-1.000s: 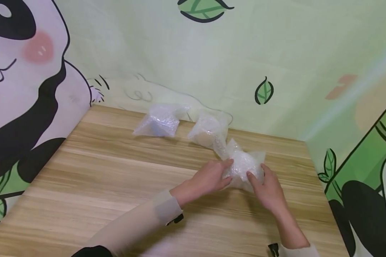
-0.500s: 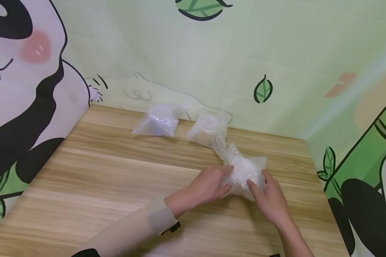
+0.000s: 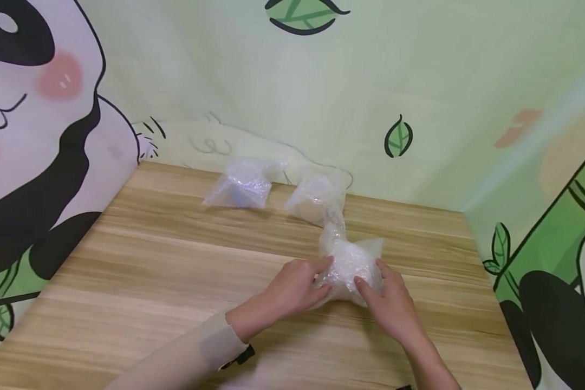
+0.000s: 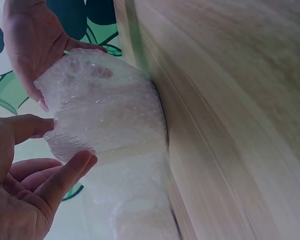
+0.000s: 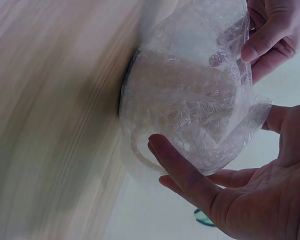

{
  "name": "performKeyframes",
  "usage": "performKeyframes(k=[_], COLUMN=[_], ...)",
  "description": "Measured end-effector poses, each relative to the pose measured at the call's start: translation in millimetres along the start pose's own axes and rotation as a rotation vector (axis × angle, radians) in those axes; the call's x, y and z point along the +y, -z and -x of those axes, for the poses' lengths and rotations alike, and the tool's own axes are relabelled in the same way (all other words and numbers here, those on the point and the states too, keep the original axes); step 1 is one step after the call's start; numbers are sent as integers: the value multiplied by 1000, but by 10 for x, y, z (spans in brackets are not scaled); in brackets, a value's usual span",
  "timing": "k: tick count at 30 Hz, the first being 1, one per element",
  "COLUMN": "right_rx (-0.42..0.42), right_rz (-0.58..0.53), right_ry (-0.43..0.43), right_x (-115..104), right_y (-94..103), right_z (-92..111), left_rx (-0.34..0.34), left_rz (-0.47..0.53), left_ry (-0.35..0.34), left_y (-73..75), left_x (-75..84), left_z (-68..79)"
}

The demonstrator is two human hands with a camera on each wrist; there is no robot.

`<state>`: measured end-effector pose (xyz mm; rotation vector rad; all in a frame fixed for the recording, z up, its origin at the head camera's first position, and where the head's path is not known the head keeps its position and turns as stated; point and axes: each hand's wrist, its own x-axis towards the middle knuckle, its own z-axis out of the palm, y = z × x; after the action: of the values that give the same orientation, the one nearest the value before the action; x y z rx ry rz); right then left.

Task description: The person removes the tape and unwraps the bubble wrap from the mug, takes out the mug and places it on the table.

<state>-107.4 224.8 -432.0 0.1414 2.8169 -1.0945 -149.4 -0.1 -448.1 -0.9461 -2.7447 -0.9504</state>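
Both hands hold a bubble-wrapped bundle point(image 3: 352, 266) at its near side, low over the wooden table. Through the plastic in the right wrist view, a pale rounded vessel with a handle-like loop shows, much like a mug point(image 5: 190, 92). My left hand point(image 3: 292, 287) pinches the wrap on the left, its thumb and fingers at the crumpled edge in the left wrist view. On the other side, my right hand point(image 3: 395, 309) curls thumb and fingers about the bundle. A second wrapped bundle point(image 3: 314, 197) sits just behind, its loose wrap overlapping the held one in the head view.
Farther left along the back edge stands another wrapped bundle point(image 3: 244, 187) with something bluish inside. The wooden table point(image 3: 151, 260) ends at a green wall point(image 3: 361, 81) printed with leaves and pandas.
Both hands have drawn the held bundle leftward and a little nearer to me, turning it slightly. The two bundles at the back have stayed where they were.
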Motion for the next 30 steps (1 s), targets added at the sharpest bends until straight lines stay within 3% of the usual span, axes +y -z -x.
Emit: performKeyframes(k=[15, 23, 30], right_rx=[-9, -23, -28], right_rz=[-3, 22, 28], right_ry=[43, 56, 58], right_x=[-270, -364, -377], right_y=[-342, -442, -404], right_z=[-82, -66, -70], left_rx=[70, 53, 33], left_rz=[8, 38, 41], left_ry=[70, 103, 94], left_y=[262, 363, 404], left_x=[-245, -287, -291], left_z=[247, 353, 342])
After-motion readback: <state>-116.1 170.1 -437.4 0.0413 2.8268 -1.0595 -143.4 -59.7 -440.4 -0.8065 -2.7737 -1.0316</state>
